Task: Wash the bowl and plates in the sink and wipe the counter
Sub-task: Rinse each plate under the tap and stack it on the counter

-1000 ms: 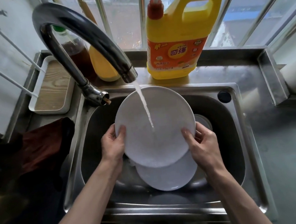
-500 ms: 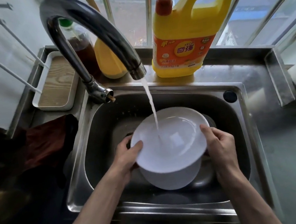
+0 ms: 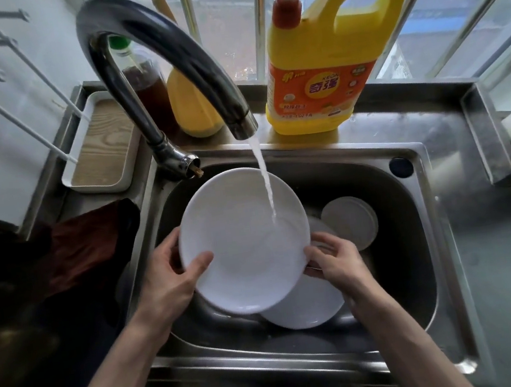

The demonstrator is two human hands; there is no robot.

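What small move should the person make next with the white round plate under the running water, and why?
Probably rotate the white round plate a little between the left hand and right hand. The water stream from the curved metal faucet lands only near the plate's right side, so the left part seems to get no direct flow.

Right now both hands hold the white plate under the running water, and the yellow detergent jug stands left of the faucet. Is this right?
No: in the head view the yellow detergent jug stands right of the faucet. The rest is correct.
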